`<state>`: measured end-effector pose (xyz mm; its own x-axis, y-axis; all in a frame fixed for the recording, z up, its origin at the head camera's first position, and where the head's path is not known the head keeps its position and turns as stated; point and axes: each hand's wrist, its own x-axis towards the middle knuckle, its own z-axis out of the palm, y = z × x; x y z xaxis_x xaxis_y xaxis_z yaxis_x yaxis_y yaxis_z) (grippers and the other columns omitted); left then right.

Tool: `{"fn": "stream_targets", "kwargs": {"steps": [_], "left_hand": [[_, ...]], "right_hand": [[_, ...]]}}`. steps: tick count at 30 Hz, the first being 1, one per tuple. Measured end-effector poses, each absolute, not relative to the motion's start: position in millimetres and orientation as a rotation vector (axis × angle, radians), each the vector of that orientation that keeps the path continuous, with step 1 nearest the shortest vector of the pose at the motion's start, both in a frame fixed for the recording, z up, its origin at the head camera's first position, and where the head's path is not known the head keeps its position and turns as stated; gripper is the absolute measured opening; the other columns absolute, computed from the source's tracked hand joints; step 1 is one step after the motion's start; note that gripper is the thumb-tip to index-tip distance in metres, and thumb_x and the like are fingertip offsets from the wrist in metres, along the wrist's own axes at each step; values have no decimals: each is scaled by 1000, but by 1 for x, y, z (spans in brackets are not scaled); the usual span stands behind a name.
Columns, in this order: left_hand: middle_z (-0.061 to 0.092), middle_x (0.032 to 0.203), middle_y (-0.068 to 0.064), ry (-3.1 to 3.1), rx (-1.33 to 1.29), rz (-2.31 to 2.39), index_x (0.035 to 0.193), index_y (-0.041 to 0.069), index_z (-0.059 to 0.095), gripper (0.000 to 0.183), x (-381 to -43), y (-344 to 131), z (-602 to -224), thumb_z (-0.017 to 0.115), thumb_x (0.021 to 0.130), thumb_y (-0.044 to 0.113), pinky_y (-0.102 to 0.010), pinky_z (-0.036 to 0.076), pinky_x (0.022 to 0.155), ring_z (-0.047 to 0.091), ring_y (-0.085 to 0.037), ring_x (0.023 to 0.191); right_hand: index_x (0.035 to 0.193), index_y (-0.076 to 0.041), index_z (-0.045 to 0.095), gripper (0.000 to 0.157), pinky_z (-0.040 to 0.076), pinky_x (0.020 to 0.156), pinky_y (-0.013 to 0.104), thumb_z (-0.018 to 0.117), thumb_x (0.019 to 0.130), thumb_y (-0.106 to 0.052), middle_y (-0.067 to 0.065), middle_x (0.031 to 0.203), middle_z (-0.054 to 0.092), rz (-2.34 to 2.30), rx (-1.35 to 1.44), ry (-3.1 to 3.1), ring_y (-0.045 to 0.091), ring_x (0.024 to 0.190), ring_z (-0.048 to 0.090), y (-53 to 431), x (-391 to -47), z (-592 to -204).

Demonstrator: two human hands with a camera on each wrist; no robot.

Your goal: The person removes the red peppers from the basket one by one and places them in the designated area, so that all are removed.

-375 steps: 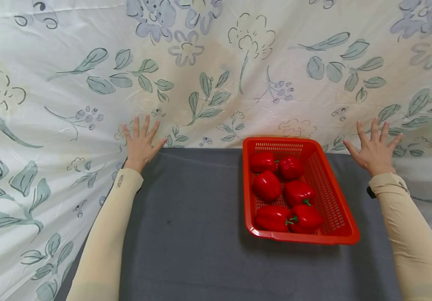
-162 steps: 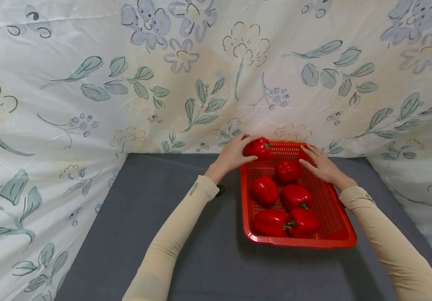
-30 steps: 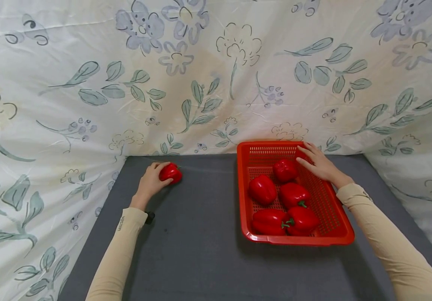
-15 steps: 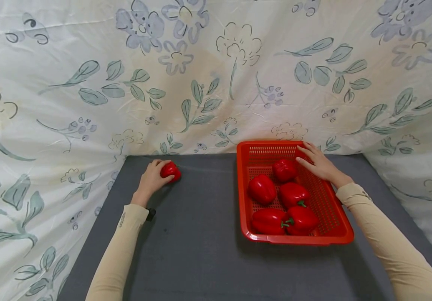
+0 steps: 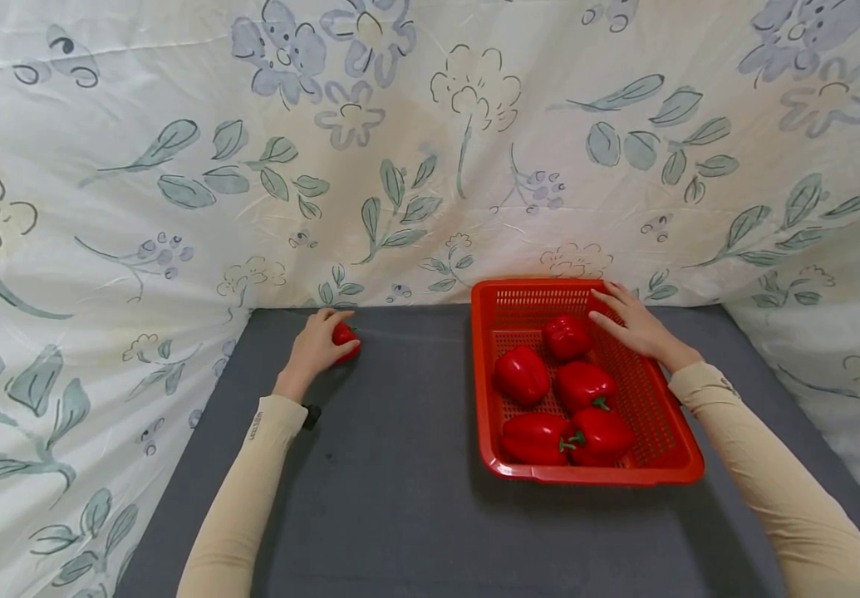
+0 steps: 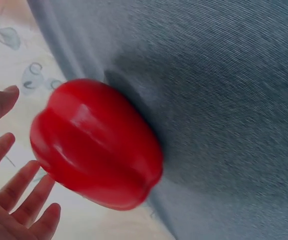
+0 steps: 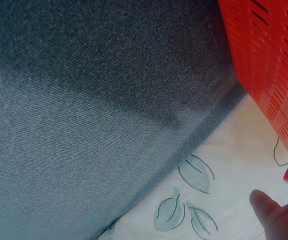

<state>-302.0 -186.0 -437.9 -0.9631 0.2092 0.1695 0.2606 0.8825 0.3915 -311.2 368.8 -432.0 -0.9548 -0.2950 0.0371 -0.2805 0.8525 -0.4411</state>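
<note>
In the head view, a red bell pepper point(image 5: 346, 341) with a green stem lies at the back left of the table, partly hidden behind my left hand point(image 5: 317, 345). The left wrist view shows that hand's fingers point(image 6: 27, 187) loosely spread, right at the side of the same pepper point(image 6: 96, 145). My right hand point(image 5: 639, 330) rests over the right rim of the red basket point(image 5: 480, 374) near its back corner, fingers extended. In the right wrist view, parts of this hand point(image 7: 284, 220) show beside the basket wall point(image 7: 269, 65); the rest is out of frame.
Several red bell peppers lie in the basket, among them one at the back point(image 5: 567, 337) and one at the front left point(image 5: 534, 438). Grey cloth point(image 5: 400, 432) covers the table. A floral curtain point(image 5: 400, 149) hangs along its back and sides.
One pepper has gone from the basket's back left to the table's back left, carried by my left hand. In the last half second that hand shifts slightly right and its fingers loosen. The right hand stays put.
</note>
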Motion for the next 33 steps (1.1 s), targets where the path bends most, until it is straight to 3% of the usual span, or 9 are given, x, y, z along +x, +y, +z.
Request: {"fn": "stream_targets", "kwargs": {"steps": [12,17,33], "left_hand": [[43,136,-13,-2925,-437,-620,135,17,48,57,-307,-160,-423,67,84,35,-55,41,92,40,-33,123],[42,137,-12,-2931,-463,-600,136,20,47,56,-310,-144,-412,65,85,38,-54,42,93,41,-32,123],[48,129,-11,-2839,-623,-608,132,17,52,54,-318,-98,-402,68,83,32,-45,45,94,44,-27,117]], "right_hand": [[147,-9,23,66,6,104,67,40,95,-47,16,155,3,-717,-460,2993,38,141,-2,368,-309,-432],[146,-8,25,67,5,105,67,40,95,-48,16,155,5,-734,-467,3002,38,141,-2,368,-311,-435],[145,-6,29,64,6,105,67,42,96,-45,17,155,7,-761,-510,3015,39,141,-1,369,-312,-435]]}}
